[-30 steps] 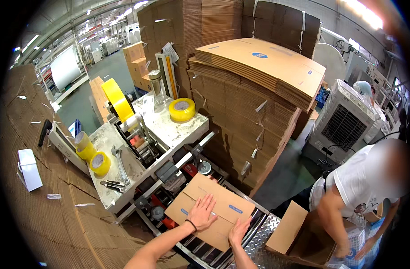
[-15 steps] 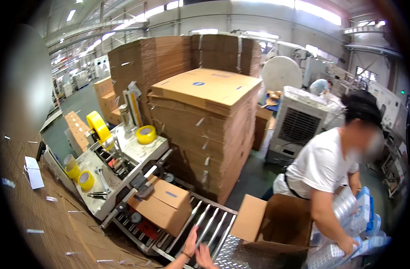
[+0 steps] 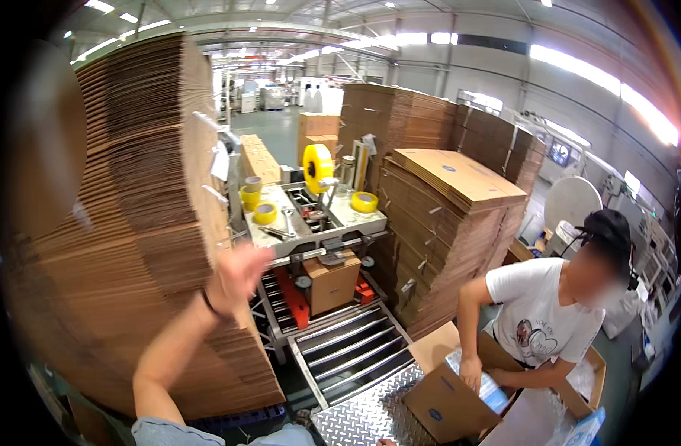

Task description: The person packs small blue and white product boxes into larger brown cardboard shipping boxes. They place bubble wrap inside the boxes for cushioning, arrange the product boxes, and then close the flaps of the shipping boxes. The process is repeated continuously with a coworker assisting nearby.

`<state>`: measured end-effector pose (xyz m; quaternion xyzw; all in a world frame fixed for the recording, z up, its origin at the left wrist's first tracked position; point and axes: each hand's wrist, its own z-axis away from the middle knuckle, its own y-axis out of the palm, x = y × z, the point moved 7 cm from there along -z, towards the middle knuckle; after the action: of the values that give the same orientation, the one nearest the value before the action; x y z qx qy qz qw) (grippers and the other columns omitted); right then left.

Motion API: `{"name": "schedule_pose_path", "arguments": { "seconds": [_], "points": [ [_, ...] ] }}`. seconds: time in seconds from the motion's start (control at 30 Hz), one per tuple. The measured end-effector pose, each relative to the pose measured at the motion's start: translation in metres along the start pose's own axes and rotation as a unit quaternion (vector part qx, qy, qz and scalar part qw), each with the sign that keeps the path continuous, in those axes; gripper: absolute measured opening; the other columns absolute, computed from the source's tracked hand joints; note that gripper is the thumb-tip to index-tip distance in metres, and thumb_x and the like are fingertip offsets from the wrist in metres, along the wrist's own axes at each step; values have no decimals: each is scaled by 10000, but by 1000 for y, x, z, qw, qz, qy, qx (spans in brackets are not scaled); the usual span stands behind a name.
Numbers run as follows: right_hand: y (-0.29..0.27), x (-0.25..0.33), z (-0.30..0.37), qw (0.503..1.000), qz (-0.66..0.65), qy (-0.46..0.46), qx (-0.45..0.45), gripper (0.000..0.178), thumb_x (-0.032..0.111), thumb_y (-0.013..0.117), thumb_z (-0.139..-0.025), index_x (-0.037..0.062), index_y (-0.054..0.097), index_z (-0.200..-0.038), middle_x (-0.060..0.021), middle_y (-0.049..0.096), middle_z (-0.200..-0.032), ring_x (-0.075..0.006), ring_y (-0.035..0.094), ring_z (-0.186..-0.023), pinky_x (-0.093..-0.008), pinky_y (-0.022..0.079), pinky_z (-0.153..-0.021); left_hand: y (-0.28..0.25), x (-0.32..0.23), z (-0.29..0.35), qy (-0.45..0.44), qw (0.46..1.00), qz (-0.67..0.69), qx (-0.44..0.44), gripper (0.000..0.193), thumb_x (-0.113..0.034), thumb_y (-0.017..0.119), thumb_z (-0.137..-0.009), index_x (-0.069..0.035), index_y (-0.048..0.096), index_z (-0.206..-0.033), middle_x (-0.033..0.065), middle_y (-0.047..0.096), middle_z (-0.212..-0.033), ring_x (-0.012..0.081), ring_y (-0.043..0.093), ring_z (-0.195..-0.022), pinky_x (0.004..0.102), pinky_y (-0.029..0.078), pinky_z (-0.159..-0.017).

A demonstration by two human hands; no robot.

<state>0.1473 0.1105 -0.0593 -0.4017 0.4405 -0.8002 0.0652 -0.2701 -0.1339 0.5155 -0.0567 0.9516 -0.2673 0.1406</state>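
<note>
My left hand (image 3: 240, 281) is raised beside the tall stack of flattened cardboard boxes (image 3: 143, 223) on the left. It is blurred by motion, but its fingers look stretched out and nothing shows in them. Of my right hand (image 3: 386, 442) only a fingertip's worth shows at the lower edge, by the metal tread plate (image 3: 355, 412); its fingers are hidden. Ahead, a closed carton (image 3: 334, 286) sits in the tape sealing machine (image 3: 303, 241). On the right, a co-worker's hands hold blue-and-white packs (image 3: 491, 390) inside an open carton (image 3: 444, 401).
A roller conveyor (image 3: 351, 349) runs from the tread plate to the machine. Rolls of yellow tape (image 3: 365, 201) and a wrench (image 3: 288, 223) lie on the machine top. Another stack of flattened boxes (image 3: 429, 230) stands beyond. The co-worker (image 3: 541, 312) stands at the right.
My view has turned left. My left hand has gone from above the rollers up to the left stack, and my right hand has nearly left view. The co-worker has brought packs into the open carton.
</note>
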Motion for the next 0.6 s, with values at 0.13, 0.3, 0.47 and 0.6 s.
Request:
{"name": "schedule_pose_path", "arguments": {
  "seconds": [0.13, 0.3, 0.47, 0.6],
  "points": [
    [-2, 43, 30, 995, -62, -73, 19, 383, 189, 607, -892, -13, 644, -1215, -275, 641, -1203, -407, 585, -1169, -451, 449, -1032, -192, -81, -108, 220, 885, -349, -217, 210, -16, 662, -882, -49, 680, -1088, 108, 674, -995, 290, 639, -981, 369, 535, -844],
    [12, 64, 44, 986, -51, -153, -43, 399, 221, 600, -918, -20, 627, -1234, -317, 621, -1166, -444, 593, -1104, -466, 457, -1001, -274, -66, -215, 234, 816, -503, -165, 332, -249, 641, -940, -136, 665, -1252, 87, 680, -1125, 261, 595, -1148, 348, 497, -972],
    [17, 106, 50, 980, -70, -183, -27, 419, 243, 590, -930, 18, 595, -1283, -331, 633, -1102, -441, 624, -1030, -470, 499, -922, -283, -10, -248, 66, 921, -376, 75, 322, -328, 576, -992, -120, 682, -1214, 129, 683, -1171, 306, 622, -1087, 387, 494, -952],
    [22, 117, 47, 989, -66, -126, 38, 356, 193, 612, -876, 50, 656, -1198, -239, 637, -1133, -384, 614, -1058, -449, 492, -948, -283, -18, -254, 70, 916, -375, 121, 304, -246, 608, -970, -70, 663, -1213, 138, 652, -1073, 278, 607, -1039, 370, 474, -953]
  ]
}}
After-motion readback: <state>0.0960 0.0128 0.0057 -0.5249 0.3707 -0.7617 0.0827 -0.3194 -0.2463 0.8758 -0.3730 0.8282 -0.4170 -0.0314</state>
